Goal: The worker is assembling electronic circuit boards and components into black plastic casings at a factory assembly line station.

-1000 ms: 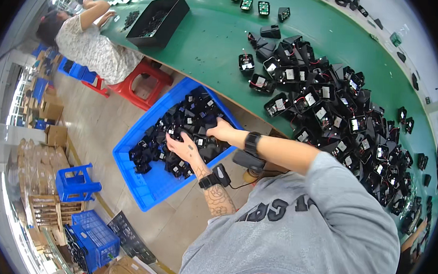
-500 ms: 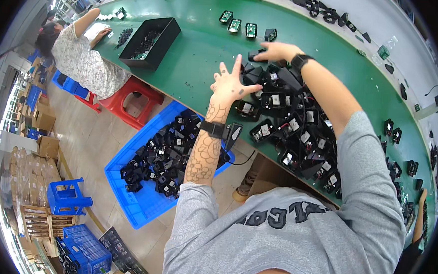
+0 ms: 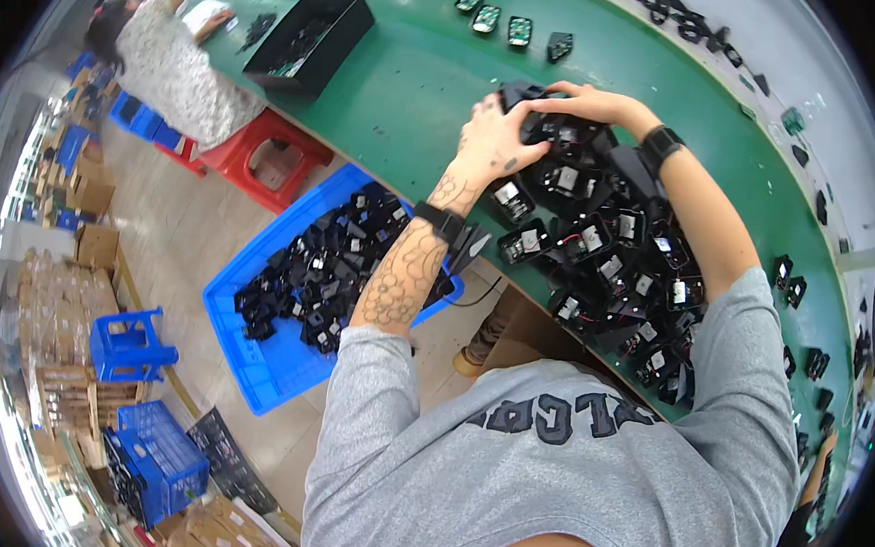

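Black housings (image 3: 592, 240) lie heaped on the green table (image 3: 408, 101), crowded along its near edge, and I have both hands at the heap's upper-left end, in from that edge. My left hand (image 3: 493, 149) curves round the outer side of the pieces there; my right hand (image 3: 600, 105) reaches over their top from the far-edge side. Both touch housings, but my fingers cover too much to tell how firmly either is gripping, or how many pieces lie between them.

To do this gathering well, I'd keep my palms facing, squeeze evenly and lift only what sits loose, since red wires (image 3: 568, 239) show among the pieces and could snag. Pressing sideways should beat pressing down on the exposed insides. I'd also keep my right wrist clear of the small framed circuit boards (image 3: 519, 31), set apart toward the far edge. Below the near edge, the blue tub (image 3: 262, 395) holds similar black parts (image 3: 318, 266).
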`<action>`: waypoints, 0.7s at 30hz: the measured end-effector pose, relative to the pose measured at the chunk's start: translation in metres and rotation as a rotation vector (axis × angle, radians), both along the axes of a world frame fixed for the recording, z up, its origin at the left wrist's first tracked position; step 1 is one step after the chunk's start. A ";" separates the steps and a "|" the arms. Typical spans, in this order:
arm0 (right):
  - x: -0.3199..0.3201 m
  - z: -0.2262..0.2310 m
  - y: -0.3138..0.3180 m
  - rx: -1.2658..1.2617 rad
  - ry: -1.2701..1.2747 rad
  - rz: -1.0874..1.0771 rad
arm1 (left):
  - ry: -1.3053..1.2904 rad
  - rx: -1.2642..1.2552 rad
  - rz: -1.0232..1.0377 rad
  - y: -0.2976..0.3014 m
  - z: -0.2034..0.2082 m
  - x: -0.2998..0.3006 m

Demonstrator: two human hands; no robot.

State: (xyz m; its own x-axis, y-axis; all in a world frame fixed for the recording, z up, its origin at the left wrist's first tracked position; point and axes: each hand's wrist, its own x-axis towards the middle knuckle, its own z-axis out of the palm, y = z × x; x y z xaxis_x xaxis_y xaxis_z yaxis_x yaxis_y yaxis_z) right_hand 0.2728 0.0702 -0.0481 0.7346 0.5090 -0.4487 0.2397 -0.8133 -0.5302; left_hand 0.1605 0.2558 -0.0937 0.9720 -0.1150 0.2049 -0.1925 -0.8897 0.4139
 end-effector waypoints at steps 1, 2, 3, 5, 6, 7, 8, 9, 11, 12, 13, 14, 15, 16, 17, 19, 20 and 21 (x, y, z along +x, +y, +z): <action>0.008 -0.009 -0.014 0.079 0.062 0.002 | -0.011 -0.039 -0.044 -0.004 0.001 0.006; -0.008 0.008 -0.006 0.219 0.168 0.122 | 0.025 -0.133 -0.044 0.005 0.001 0.004; 0.000 -0.004 -0.030 0.348 0.150 0.083 | -0.028 -0.147 -0.080 -0.005 0.002 0.009; -0.014 0.013 -0.028 0.266 0.033 0.161 | -0.050 -0.178 -0.127 -0.002 -0.007 0.016; -0.014 0.006 -0.028 0.283 -0.018 0.232 | -0.104 -0.156 -0.161 0.002 -0.016 0.021; -0.020 0.007 -0.022 0.268 -0.035 0.215 | -0.149 -0.228 -0.229 0.006 -0.019 0.020; -0.015 -0.004 -0.025 0.295 -0.147 0.162 | -0.106 -0.258 -0.241 0.002 -0.016 0.017; -0.008 -0.012 -0.027 0.303 -0.085 0.065 | -0.073 -0.281 -0.224 0.003 -0.016 0.018; -0.005 -0.017 -0.014 0.312 -0.016 -0.003 | -0.042 -0.301 -0.177 0.010 -0.023 0.022; -0.005 -0.022 -0.007 0.313 -0.111 -0.025 | -0.048 -0.286 -0.175 0.014 -0.026 0.023; -0.003 -0.027 -0.008 0.310 -0.210 -0.063 | -0.054 -0.275 -0.189 0.014 -0.025 0.023; 0.000 -0.031 -0.010 0.310 -0.211 -0.059 | -0.057 -0.276 -0.186 0.013 -0.024 0.023; 0.002 -0.034 -0.014 0.318 -0.243 0.023 | -0.035 -0.256 -0.158 0.009 -0.023 0.023; 0.000 -0.032 -0.014 0.327 -0.274 0.106 | -0.012 -0.236 -0.129 0.007 -0.020 0.021; 0.000 -0.031 -0.013 0.327 -0.278 0.103 | -0.015 -0.235 -0.133 0.006 -0.021 0.023; -0.001 -0.028 -0.003 0.332 -0.225 0.038 | -0.090 -0.238 -0.130 0.007 -0.029 0.031; 0.003 -0.020 -0.008 0.332 -0.214 -0.014 | -0.137 -0.241 -0.152 0.001 -0.031 0.040; 0.010 -0.027 -0.006 0.406 -0.215 -0.019 | -0.111 -0.213 -0.114 -0.004 -0.033 0.048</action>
State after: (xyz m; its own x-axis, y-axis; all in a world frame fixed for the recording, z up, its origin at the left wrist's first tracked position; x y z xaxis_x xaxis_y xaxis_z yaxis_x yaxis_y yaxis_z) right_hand 0.2827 0.0645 -0.0754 0.8000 0.5976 -0.0527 0.3658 -0.5555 -0.7467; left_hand 0.2089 0.2517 -0.1266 0.9255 -0.1652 0.3407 -0.3409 -0.7549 0.5602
